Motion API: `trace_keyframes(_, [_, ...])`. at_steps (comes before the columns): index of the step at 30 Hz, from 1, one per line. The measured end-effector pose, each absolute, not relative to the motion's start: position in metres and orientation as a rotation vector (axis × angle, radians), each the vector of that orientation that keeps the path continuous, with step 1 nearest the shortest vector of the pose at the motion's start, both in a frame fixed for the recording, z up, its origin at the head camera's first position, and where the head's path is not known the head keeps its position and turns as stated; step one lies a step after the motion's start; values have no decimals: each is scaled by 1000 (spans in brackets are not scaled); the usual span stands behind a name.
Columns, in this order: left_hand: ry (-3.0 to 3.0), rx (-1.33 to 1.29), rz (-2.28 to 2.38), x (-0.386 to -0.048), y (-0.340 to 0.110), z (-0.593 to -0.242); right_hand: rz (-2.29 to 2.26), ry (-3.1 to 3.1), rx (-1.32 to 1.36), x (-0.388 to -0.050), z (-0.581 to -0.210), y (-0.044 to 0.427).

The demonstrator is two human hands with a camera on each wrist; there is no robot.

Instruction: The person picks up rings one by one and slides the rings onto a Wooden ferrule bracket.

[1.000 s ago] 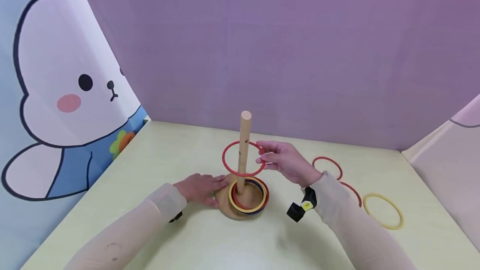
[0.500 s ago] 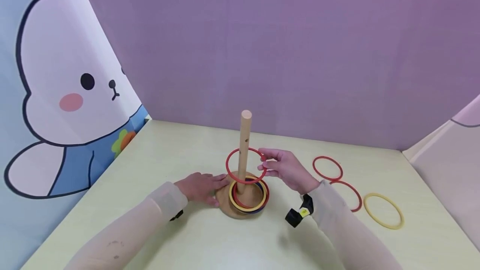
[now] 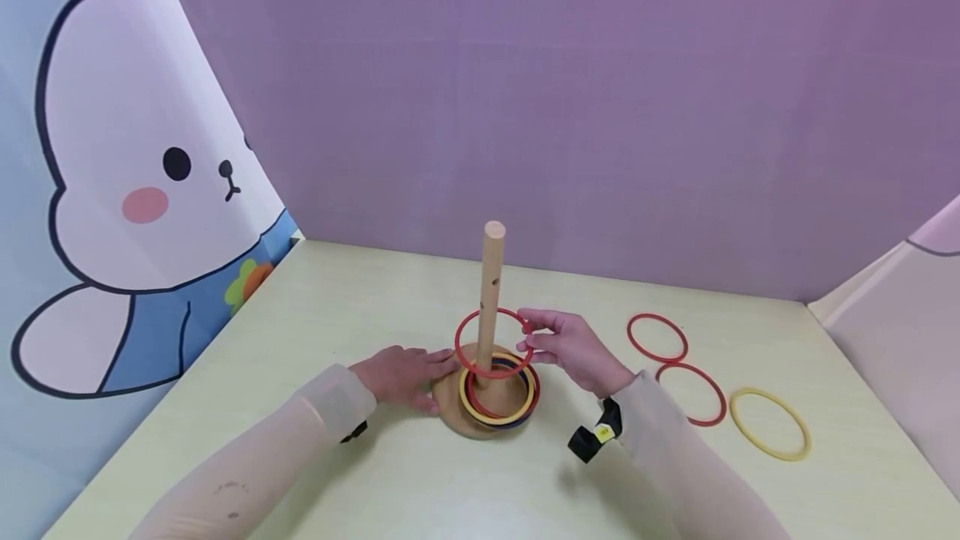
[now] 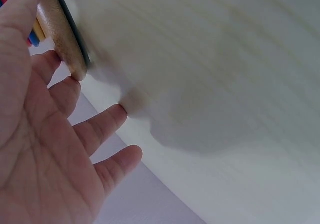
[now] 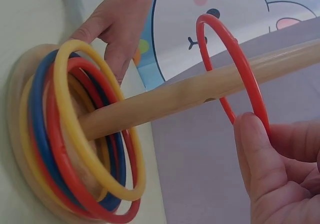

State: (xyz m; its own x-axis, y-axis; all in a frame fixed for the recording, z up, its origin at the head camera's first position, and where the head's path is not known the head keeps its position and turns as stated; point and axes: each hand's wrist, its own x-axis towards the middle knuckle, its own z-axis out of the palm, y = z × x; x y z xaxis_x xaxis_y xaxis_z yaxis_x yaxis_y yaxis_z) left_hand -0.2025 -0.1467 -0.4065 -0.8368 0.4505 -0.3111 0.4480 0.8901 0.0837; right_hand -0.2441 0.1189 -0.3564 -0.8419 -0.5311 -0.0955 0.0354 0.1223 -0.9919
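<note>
An upright wooden post (image 3: 489, 307) rises from a round wooden base (image 3: 447, 400). My left hand (image 3: 401, 377) rests at the base's left edge, fingers extended and touching it. With thumb and fingers, my right hand (image 3: 573, 348) pinches a thin red ring (image 5: 245, 73) at its right side. The post passes through that ring, which hangs above the stacked rings. Low around the post lie several rings, the top one a yellow ring (image 5: 61, 83), with red and blue ones such as a blue ring (image 5: 36, 103) beneath. The stack leans off-centre in the right wrist view.
On the table (image 3: 360, 282) to the right lie a far red ring (image 3: 686, 344), a nearer red ring (image 3: 723, 407) and a yellow ring (image 3: 807, 440). A purple backdrop (image 3: 562, 107) stands behind, and a cartoon-printed cloth (image 3: 112, 140) hangs at the left.
My right hand has lowered the red ring along the post, moving slightly closer to the stack. My left hand has stayed on the base.
</note>
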Motion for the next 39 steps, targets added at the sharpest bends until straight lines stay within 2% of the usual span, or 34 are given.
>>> trace_keyframes(21, [2747,650,8,-201,-149,-409,-1715,1952,-516,-243,-386,116])
trace_keyframes(39, [2748,643,-42,-204,-146,-413,-1667,1988,-526,-242,-392,117])
